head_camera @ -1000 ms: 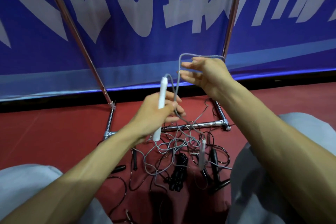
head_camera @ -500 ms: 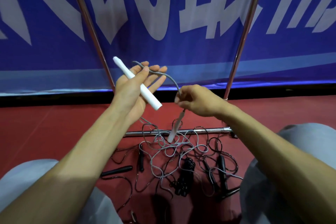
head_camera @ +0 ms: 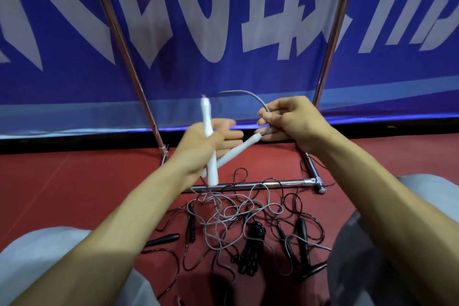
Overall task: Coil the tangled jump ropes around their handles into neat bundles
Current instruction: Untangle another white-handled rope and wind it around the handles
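Fingers (head_camera: 266,115) of the right hand (head_camera: 294,122) pinch the grey rope (head_camera: 250,95) beside its second white handle (head_camera: 237,151); the left hand (head_camera: 198,143) grips the first white handle (head_camera: 207,129). Pairing the handles seems underway; winding next needs slack freed from the floor tangle (head_camera: 231,211).

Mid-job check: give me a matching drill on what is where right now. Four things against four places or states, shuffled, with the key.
Things:
1. upright white handle
2. raised grey cord
3. black coiled rope
4. metal bar

Places or states:
A. lies across the red floor, beyond the tangle
B. gripped by the left hand
C. pinched by the right hand
D. bundled on the floor among loose cords

Pairs: 1-B, 2-C, 3-D, 4-A.
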Action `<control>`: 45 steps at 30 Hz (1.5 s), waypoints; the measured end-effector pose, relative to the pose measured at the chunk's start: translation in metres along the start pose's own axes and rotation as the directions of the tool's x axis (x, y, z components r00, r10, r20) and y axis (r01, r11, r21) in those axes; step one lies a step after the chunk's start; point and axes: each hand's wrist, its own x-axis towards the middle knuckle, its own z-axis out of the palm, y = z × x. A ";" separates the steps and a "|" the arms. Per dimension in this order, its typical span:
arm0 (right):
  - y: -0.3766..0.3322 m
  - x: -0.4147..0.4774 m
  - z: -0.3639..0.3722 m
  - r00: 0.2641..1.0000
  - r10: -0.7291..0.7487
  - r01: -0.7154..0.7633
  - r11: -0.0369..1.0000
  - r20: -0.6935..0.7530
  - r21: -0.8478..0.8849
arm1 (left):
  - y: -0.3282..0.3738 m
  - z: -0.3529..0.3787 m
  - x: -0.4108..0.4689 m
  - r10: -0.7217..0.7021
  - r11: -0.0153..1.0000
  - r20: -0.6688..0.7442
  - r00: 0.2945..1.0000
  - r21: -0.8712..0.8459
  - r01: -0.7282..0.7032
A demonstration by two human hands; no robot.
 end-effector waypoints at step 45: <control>-0.003 -0.005 0.016 0.998 -0.049 0.058 0.955 -0.038 0.291 | 0.004 -0.007 -0.003 0.356 0.483 0.048 0.933 0.845 -0.228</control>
